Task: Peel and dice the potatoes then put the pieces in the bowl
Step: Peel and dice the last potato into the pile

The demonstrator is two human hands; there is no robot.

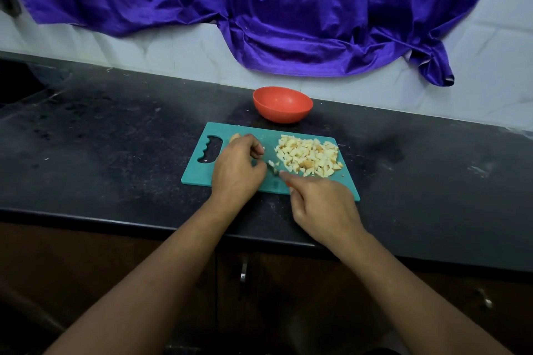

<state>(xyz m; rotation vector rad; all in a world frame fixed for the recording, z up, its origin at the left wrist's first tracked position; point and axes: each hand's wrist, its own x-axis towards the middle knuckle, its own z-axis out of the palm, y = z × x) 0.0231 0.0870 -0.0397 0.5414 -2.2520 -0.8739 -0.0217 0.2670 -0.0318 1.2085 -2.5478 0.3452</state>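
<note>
1. Most of the dicing looks finished: a heap of diced potato (pixel 308 157), pale with some browned faces, covers the right half of a teal cutting board (pixel 202 174) on a dark counter (pixel 115 138).
2. One larger potato piece (pixel 234 138) shows past the knuckles of the left hand (pixel 236 167) near the board's handle cut-out, so by the look of it at least one chunk is not yet cut.
3. Nothing can be seen inside the red bowl (pixel 281 114), which stands just behind the board's far edge, apart from the heap. The transfer of the pieces appears not to have begun. No peelings or whole potatoes are in view.
4. The left hand rests on the board's left half, back upward, fingers curled inward toward the heap. Whether they pinch a scrap of potato or nothing cannot be told.
5. The right hand (pixel 320 204) lies at the board's near edge, closed around a red handle, forefinger stretched forward along it. The knife (pixel 274 168) points toward the left hand's fingertips, its short blade blurred among a few loose cubes beside the heap.
6. Both forearms reach in from the bottom of the view and converge over the board. A purple cloth (pixel 288 8) hangs on the tiled wall behind.
</note>
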